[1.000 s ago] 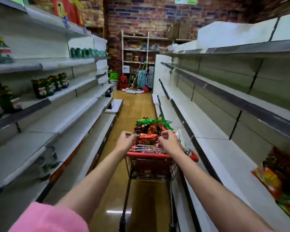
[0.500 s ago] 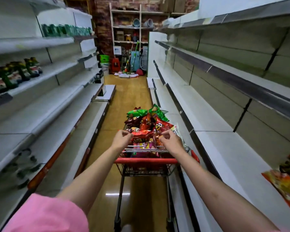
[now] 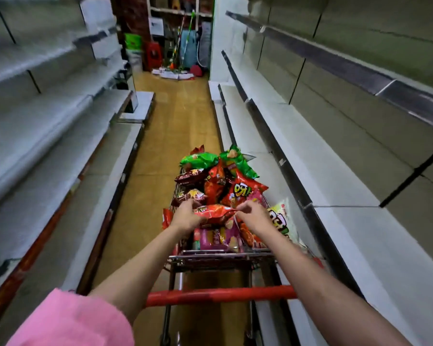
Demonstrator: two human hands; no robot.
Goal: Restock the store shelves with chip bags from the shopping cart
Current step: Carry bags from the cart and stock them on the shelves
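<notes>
Both hands were on one red chip bag [image 3: 214, 213] at the top of the pile. Left hand [image 3: 185, 216] gripped its left end, fingers curled round the edge. Right hand [image 3: 254, 217] pinched the right end between thumb and fingertips. The bag lay roughly level between the two hands, touching the bags under it.

It sat at the near end of the shopping cart [image 3: 220, 258], one cart, heaped above its rim. Countable on top: two green bags [image 3: 200, 159] at the far end, two dark brown bags [image 3: 189, 177] on the left, at least three red/orange ones in the middle, one pink bag [image 3: 215, 239] under the held one, one white-and-green bag [image 3: 281, 218] hanging over the right side. Lower layers were hidden, so no total.

One red cart handle [image 3: 220, 295] ran crosswise below the forearms; neither hand touched it. One pink sleeve [image 3: 70, 320] showed on the left arm.

The cart stood in the aisle just beside the right shelves [image 3: 348, 196]. Left shelves [image 3: 35, 136] were blurred. Cleaning gear [image 3: 180, 56] stood at the far end of the aisle.
</notes>
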